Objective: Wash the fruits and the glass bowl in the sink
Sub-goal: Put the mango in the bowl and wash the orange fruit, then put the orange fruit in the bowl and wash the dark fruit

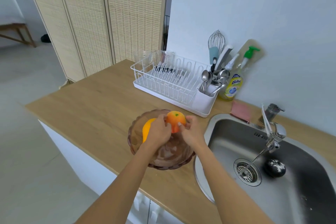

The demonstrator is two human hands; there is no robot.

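2 hands [175,131] hold 1 orange fruit [176,118]; perhaps 3 fruits, 1 bowl [169,158].

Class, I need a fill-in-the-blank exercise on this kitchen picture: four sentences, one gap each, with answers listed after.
1. Both hands, left and right, hold one ____ fruit.
2. The glass bowl stands on the ____, left of the sink.
3. The spoons stand in the white ____ rack.
4. The soap bottle has a ____ pump.

Answers: orange; counter; dish; green
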